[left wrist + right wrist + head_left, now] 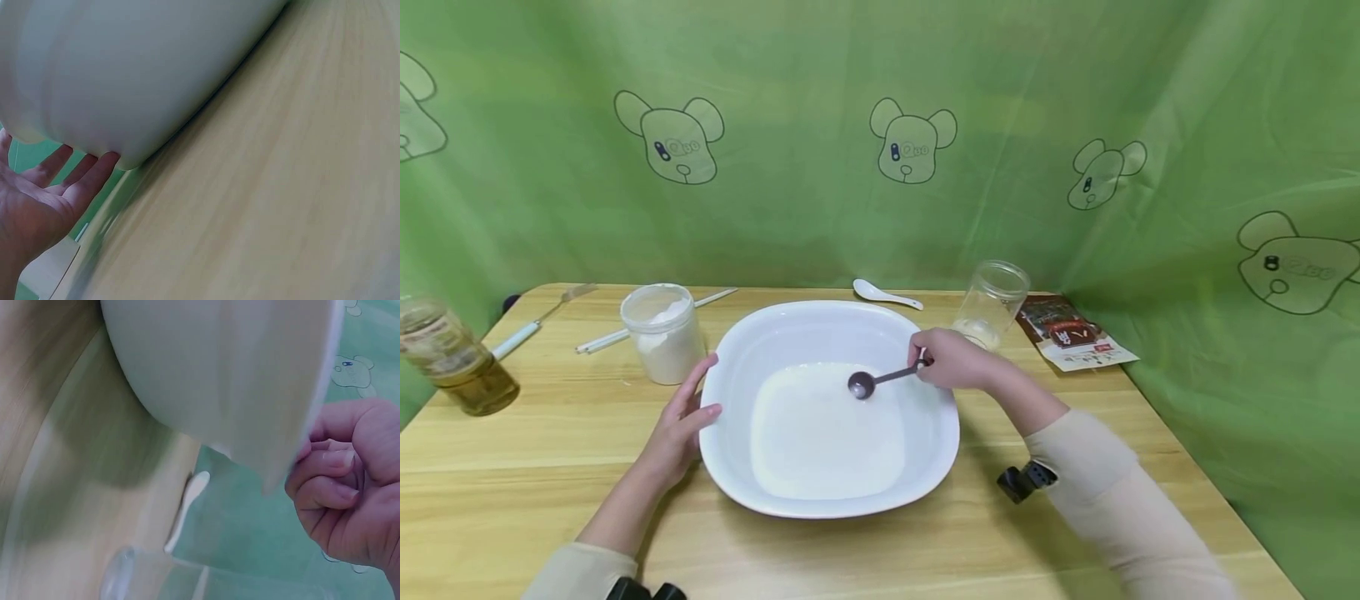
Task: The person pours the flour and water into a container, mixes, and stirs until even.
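A large white basin (827, 506) with smooth white contents (827, 442) stands at the middle of the table. My left hand (681, 425) holds its left side, thumb and forefinger at the rim; in the left wrist view, the other fingertips (106, 162) touch the outer wall. Over the basin's right side, my right hand (951, 358) pinches the handle of a dark measuring spoon (891, 377). Its bowl hangs above the white contents with a little white in it. From the right wrist, the fingers (325, 481) look curled beside the rim, and the basin hides the spoon.
Left of the basin stand an open jar of white powder (666, 346) and a tilted-looking bottle of amber liquid (463, 367). White sticks (606, 340) and a fork (520, 337) lie nearby. Behind are a white spoon (887, 296), a clear jar (992, 304) and a printed packet (1071, 333).
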The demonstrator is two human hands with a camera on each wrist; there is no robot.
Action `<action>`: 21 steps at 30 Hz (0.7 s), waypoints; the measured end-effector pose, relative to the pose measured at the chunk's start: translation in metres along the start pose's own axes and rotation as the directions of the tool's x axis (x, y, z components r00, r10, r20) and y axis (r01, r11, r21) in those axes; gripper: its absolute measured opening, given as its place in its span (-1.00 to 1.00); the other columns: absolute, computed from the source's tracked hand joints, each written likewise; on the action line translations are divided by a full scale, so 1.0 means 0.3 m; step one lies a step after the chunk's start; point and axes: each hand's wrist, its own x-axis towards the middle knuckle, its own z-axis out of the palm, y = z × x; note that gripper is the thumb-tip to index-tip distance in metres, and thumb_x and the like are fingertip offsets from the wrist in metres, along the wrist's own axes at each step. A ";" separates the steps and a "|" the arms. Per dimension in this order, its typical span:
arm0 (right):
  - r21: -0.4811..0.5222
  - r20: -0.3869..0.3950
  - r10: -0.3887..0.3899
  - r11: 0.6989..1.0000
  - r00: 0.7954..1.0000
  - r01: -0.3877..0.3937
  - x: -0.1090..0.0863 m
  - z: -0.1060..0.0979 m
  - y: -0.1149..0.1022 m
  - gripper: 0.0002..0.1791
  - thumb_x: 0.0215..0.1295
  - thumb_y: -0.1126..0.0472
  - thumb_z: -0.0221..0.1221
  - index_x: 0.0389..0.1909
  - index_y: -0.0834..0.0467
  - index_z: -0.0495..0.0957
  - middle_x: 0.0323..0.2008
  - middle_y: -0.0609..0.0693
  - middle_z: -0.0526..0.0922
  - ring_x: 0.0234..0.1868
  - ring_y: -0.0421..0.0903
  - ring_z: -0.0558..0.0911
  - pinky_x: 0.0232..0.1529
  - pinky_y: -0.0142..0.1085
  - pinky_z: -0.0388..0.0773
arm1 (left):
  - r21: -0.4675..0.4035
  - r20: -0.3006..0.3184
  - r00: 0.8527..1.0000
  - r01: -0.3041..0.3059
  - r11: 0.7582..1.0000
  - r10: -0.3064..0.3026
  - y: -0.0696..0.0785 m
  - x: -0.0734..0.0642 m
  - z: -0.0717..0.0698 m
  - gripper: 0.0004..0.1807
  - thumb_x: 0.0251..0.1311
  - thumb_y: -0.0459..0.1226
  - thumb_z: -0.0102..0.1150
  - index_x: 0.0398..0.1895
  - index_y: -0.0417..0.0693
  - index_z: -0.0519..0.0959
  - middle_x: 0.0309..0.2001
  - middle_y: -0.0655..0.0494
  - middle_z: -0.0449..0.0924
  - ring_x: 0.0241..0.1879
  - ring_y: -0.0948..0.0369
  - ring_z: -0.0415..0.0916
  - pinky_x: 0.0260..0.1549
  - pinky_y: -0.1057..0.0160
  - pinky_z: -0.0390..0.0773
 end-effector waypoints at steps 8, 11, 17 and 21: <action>0.146 0.026 -0.031 0.989 0.999 0.027 0.093 0.078 -0.051 -0.92 0.04 0.43 0.05 -0.40 0.26 0.44 -0.76 -0.01 0.43 -0.73 -0.18 0.38 -0.68 -0.43 0.29 | -0.001 0.002 1.000 -0.005 1.000 0.005 -0.001 -0.001 -0.001 -0.37 0.11 -0.42 -0.14 0.28 0.11 0.04 -0.05 -0.08 0.27 -0.25 0.16 0.47 -0.43 0.10 0.55; 0.183 0.050 -0.073 0.981 0.996 0.062 0.105 0.107 -0.081 -0.92 0.05 0.43 0.05 -0.39 0.26 0.44 -0.78 -0.02 0.41 -0.75 -0.20 0.36 -0.70 -0.45 0.26 | 0.001 -0.001 1.000 -0.005 1.000 0.005 -0.001 -0.002 -0.002 -0.37 0.11 -0.42 -0.14 0.28 0.11 0.04 -0.05 -0.06 0.27 -0.24 0.16 0.47 -0.43 0.10 0.55; 0.238 0.151 -0.152 0.965 0.977 0.113 0.083 0.140 -0.126 -0.91 0.06 0.44 0.04 -0.40 0.25 0.45 -0.80 -0.06 0.38 -0.74 -0.21 0.34 -0.67 -0.48 0.25 | 0.008 0.001 1.000 -0.001 1.000 0.001 0.001 -0.001 -0.001 -0.37 0.11 -0.41 -0.14 0.28 0.10 0.03 -0.03 -0.06 0.26 -0.22 0.16 0.46 -0.41 0.12 0.55; 0.255 0.235 -0.202 0.957 0.951 0.141 0.040 0.138 -0.135 -0.91 0.05 0.44 0.05 -0.42 0.22 0.45 -0.79 -0.07 0.36 -0.73 -0.22 0.34 -0.65 -0.47 0.27 | 0.006 0.002 1.000 0.000 1.000 0.000 0.000 -0.001 0.000 -0.37 0.11 -0.42 -0.15 0.28 0.10 0.03 -0.02 -0.07 0.25 -0.22 0.15 0.46 -0.40 0.12 0.55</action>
